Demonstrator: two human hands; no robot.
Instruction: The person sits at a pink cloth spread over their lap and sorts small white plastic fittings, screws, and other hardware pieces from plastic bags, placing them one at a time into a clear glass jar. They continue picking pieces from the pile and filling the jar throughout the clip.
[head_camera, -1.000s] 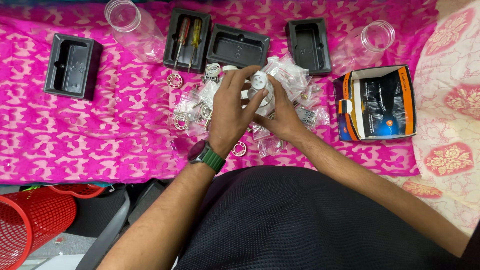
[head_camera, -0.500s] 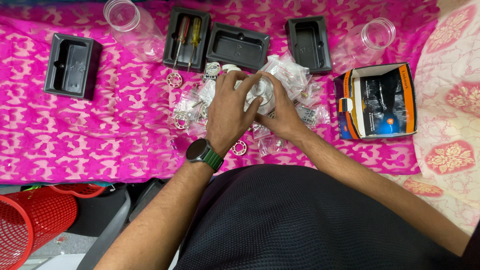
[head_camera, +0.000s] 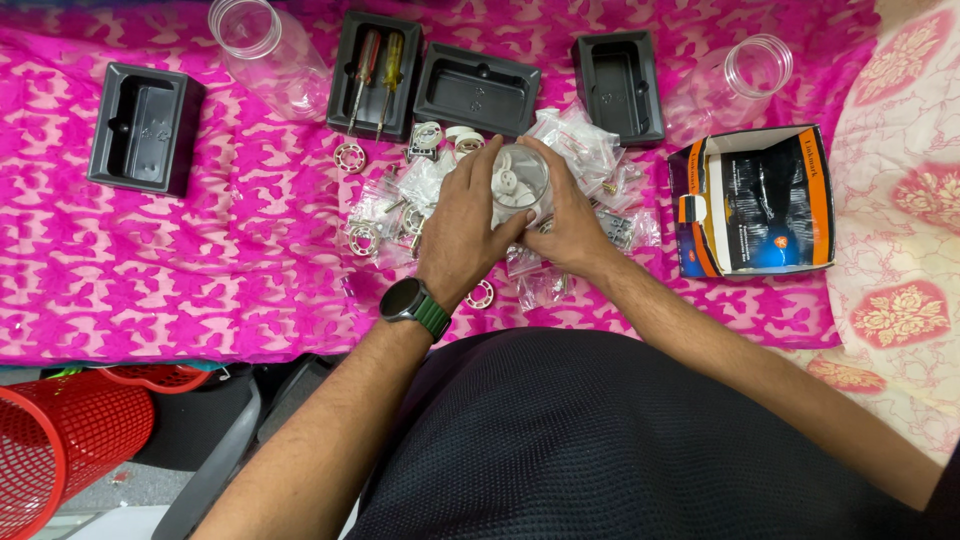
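Both hands have tilted the clear jar (head_camera: 520, 182) since a moment ago; its open mouth now faces up at me. Left hand (head_camera: 465, 230) and right hand (head_camera: 570, 225) grip it from either side, above the bagged parts (head_camera: 400, 200).

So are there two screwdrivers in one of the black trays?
Yes, a red-handled and a yellow-handled screwdriver lie side by side in the black tray at the top of the pink cloth.
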